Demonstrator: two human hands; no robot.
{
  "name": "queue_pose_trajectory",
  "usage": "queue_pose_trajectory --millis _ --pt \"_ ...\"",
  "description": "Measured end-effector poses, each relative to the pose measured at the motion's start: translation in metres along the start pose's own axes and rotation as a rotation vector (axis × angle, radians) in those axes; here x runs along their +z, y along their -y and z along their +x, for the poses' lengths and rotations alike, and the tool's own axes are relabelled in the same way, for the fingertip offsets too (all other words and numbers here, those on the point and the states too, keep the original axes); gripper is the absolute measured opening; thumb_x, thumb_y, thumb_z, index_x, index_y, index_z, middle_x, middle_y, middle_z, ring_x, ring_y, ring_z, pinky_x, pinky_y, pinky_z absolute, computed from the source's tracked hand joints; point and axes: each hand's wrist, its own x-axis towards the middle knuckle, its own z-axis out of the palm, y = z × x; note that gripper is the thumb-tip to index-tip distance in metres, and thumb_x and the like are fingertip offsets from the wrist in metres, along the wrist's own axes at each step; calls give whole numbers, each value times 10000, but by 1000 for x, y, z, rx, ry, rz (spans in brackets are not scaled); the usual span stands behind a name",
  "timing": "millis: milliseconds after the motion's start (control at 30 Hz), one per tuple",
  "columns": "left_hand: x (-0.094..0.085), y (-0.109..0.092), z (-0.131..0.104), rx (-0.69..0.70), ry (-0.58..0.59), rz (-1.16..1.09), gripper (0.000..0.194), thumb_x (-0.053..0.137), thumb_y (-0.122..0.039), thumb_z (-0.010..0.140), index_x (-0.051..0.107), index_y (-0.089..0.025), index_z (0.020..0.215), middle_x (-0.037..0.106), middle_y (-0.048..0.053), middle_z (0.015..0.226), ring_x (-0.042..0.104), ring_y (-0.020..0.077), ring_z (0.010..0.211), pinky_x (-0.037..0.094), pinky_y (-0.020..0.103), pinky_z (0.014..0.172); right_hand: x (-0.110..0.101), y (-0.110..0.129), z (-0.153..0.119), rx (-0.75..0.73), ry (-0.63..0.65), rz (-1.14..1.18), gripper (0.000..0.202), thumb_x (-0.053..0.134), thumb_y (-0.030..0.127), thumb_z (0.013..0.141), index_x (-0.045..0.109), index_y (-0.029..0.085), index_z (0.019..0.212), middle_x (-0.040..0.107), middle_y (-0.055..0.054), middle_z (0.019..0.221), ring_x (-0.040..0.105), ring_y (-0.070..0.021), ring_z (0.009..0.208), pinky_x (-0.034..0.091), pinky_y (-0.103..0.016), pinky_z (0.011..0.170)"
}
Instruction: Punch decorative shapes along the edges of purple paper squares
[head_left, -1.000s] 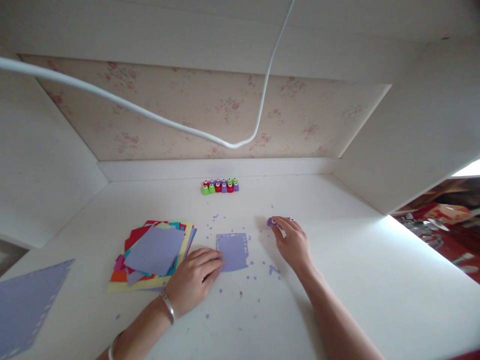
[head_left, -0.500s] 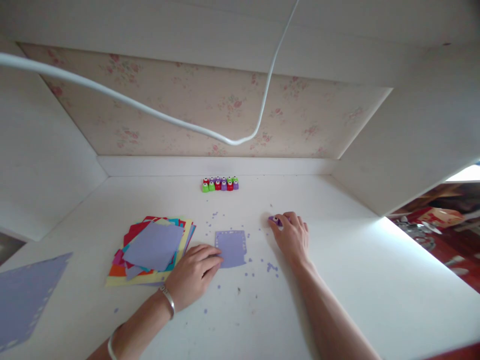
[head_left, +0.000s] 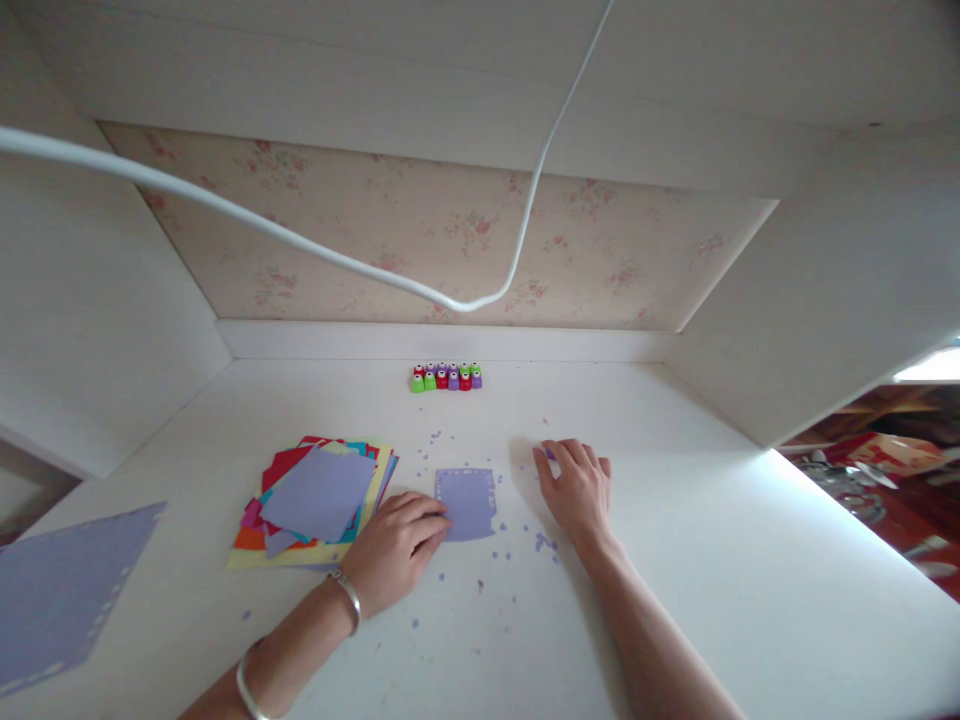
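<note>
Under the curled fingers of my right hand (head_left: 576,485) is a small purple craft punch (head_left: 550,454), mostly hidden by the fingers and resting on the table right of centre. My left hand (head_left: 397,548) lies flat, palm down, with its fingertips touching the left edge of a small purple sheet of paper (head_left: 466,508). Punched holes run along that sheet's top and both sides, and its lower right corner looks uneven. Tiny purple paper bits (head_left: 545,542) are scattered around the sheet and near my right wrist.
Beside my left hand lies a stack of coloured paper (head_left: 322,495). A larger purple sheet (head_left: 67,590) with a punched edge is at far left. Two rows of small punches (head_left: 447,378) stand at the back. A white cable (head_left: 337,255) hangs across the front.
The view has shifted slightly, moving the scene a little down. My right fingers have closed further over the purple punch, hiding more of it. The left hand stays at the small sheet.
</note>
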Motion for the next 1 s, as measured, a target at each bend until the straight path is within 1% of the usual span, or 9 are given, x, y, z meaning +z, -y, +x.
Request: queue_pose_trajectory --millis 100,167,333,567,833,900,1000 --pt "0 0 0 -2 -8 -9 193 557 -171 912 717 -236 999 700 36 1015 613 202 961 495 398 890 0 5 -3 -35 -12 56 204 512 303 953 693 226 896 702 -29 891 570 -204 860 298 -343 806" --pt "1 0 0 -2 -7 -14 192 554 -181 917 718 -233 1002 700 38 1009 613 202 960 493 402 896 2 8 -4 -52 -8 77 205 522 290 946 694 221 860 699 -25 846 571 -196 837 305 -336 809" --pt "1 0 -2 -5 -16 -13 161 590 -232 902 714 -241 1004 684 43 1047 612 211 974 488 420 916 7 13 -8 -86 31 114 195 539 276 929 702 226 834 676 -12 760 569 -183 784 323 -315 786" --pt "2 3 -6 -23 -48 -46 188 543 -171 910 706 -229 983 663 54 1082 600 201 1008 490 390 928 12 12 -9 -118 64 154 198 539 266 917 709 225 823 666 -11 737 571 -176 777 342 -297 756" --pt "1 4 -5 -32 -9 -49 199 535 -179 919 715 -214 996 680 55 1056 604 201 989 488 391 932 13 10 -10 -124 97 142 218 528 277 918 716 227 819 670 -12 736 579 -180 756 374 -306 749" --pt "1 5 -5 -28 -4 -49 201 534 -175 919 717 -214 991 688 50 1038 609 197 980 488 387 929 12 11 -9 -131 104 175 219 524 273 918 714 226 820 669 -14 729 583 -183 749 391 -310 745" --pt "1 2 -5 -24 1 -39 199 543 -170 913 721 -222 986 698 41 1041 613 198 988 486 392 933 9 15 -9 -166 115 296 219 514 272 927 709 217 844 677 -26 747 589 -180 740 424 -317 755"
